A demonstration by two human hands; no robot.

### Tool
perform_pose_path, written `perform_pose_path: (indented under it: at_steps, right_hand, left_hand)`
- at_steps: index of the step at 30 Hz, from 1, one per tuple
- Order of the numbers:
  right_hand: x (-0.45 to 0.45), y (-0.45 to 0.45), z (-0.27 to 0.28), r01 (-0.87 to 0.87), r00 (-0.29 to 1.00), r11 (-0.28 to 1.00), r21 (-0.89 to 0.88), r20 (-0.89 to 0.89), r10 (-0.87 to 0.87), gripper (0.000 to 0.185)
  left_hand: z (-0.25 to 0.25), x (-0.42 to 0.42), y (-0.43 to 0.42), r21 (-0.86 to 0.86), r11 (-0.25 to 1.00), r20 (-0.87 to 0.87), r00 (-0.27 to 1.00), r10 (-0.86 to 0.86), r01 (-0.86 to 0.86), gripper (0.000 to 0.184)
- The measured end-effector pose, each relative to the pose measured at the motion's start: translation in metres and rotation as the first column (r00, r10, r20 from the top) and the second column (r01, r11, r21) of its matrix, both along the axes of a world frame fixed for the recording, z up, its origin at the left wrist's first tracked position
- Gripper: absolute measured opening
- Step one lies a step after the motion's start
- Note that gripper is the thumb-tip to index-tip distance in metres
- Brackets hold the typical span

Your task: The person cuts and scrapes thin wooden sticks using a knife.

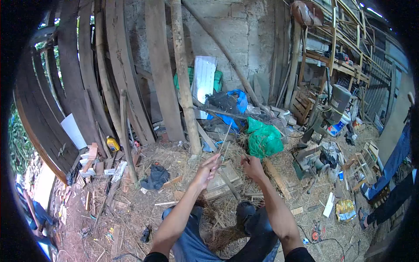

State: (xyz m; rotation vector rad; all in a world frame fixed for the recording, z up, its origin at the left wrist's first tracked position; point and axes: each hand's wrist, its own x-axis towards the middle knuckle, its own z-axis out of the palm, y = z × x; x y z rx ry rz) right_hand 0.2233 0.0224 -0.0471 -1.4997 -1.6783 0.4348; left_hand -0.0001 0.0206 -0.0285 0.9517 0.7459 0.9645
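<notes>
My left hand (207, 171) is closed around thin pale strips (226, 136), which look like split wood or bamboo and point up and away from me. My right hand (252, 167) is a short way to the right, its fingers curled together. Whatever it may hold is too small to make out. Below and between the hands, a flat wooden board (232, 178) lies on the straw-covered ground. My knees are bent on either side of the space under my hands.
A green plastic bag (264, 139) lies ahead, with blue plastic (238, 98) behind it. Wooden planks (163, 70) lean on the wall. A dark crumpled cloth (155, 177) is at left. A bench-like metal tool (318, 126) stands right, near another person's legs (393, 157).
</notes>
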Motion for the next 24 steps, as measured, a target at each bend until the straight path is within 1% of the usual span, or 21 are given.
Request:
perform_pose_path:
  at_steps: [1,2,3,5,6,7,9,10,12,16,18,19,21,22,23,24]
  right_hand:
    - [0.002,0.001,0.003,0.018,0.992,0.996,0.092,-0.125,-0.007,0.033]
    - [0.007,-0.004,0.005,0.009,0.978,0.997,0.075,-0.209,0.006,0.035]
    - [0.005,-0.008,0.013,0.011,0.979,0.998,0.054,-0.204,0.000,0.035]
    - [0.004,-0.006,0.020,0.051,0.973,0.993,-0.103,-0.220,-0.072,0.029]
    - [0.004,-0.004,0.017,0.027,0.980,0.998,-0.053,-0.196,-0.037,0.027]
    - [0.005,-0.001,0.013,0.032,0.981,0.997,-0.063,-0.191,-0.044,0.027]
    - [-0.001,0.007,0.007,-0.039,0.972,0.997,-0.062,-0.235,0.024,0.026]
    - [-0.004,0.007,0.005,-0.042,0.972,0.997,-0.071,-0.234,0.024,0.026]
    - [-0.011,0.008,0.006,-0.114,0.939,0.993,0.044,-0.322,0.122,0.024]
    - [-0.016,0.005,0.008,-0.116,0.926,0.992,0.057,-0.354,0.129,0.022]
    - [-0.016,0.009,0.008,-0.142,0.905,0.984,0.106,-0.389,0.172,0.021]
    - [-0.016,0.010,0.010,-0.144,0.906,0.982,0.120,-0.383,0.180,0.021]
    - [-0.016,0.011,0.011,-0.107,0.844,0.993,0.057,-0.523,0.121,0.022]
    - [-0.016,0.013,0.011,-0.102,0.826,0.988,0.115,-0.543,0.149,0.020]
    - [-0.014,0.014,0.011,-0.101,0.827,0.988,0.117,-0.542,0.149,0.020]
    - [-0.013,0.012,0.015,-0.103,0.805,0.991,0.082,-0.578,0.131,0.019]
  left_hand:
    - [-0.007,0.000,0.004,-0.011,1.000,0.027,1.000,0.002,-0.002,0.040]
    - [-0.015,0.001,0.008,-0.043,0.998,0.023,0.999,0.037,-0.036,0.041]
    - [-0.013,0.003,0.004,-0.064,0.997,0.028,0.999,0.035,-0.034,0.041]
    - [0.002,0.009,0.003,-0.015,1.000,0.003,1.000,0.021,-0.021,0.042]
    - [0.003,0.010,0.004,-0.022,1.000,0.017,1.000,0.019,-0.018,0.042]
    - [0.002,0.013,0.005,-0.033,0.999,0.021,1.000,0.014,-0.013,0.042]
    - [0.000,0.013,0.005,0.008,0.999,0.022,0.999,0.032,-0.032,0.038]
    - [-0.002,0.013,0.004,0.000,0.999,0.023,0.999,0.035,-0.035,0.038]
    - [-0.003,0.015,0.004,0.042,0.999,-0.021,1.000,0.013,-0.013,0.034]
    - [-0.008,0.018,-0.001,0.050,0.999,-0.065,0.998,0.002,0.001,0.036]
    - [-0.007,0.019,-0.004,0.080,0.997,-0.155,0.987,0.035,-0.022,0.032]
    - [-0.007,0.018,-0.004,0.096,0.995,-0.151,0.988,0.039,-0.025,0.032]
    - [-0.004,0.018,-0.007,0.159,0.986,-0.180,0.983,-0.028,0.057,0.029]
    - [-0.003,0.018,-0.009,0.135,0.990,-0.197,0.980,-0.020,0.047,0.024]
    - [-0.002,0.020,-0.010,0.136,0.990,-0.196,0.980,-0.021,0.048,0.024]
    - [0.000,0.020,-0.011,0.142,0.986,-0.214,0.976,-0.050,0.082,0.024]
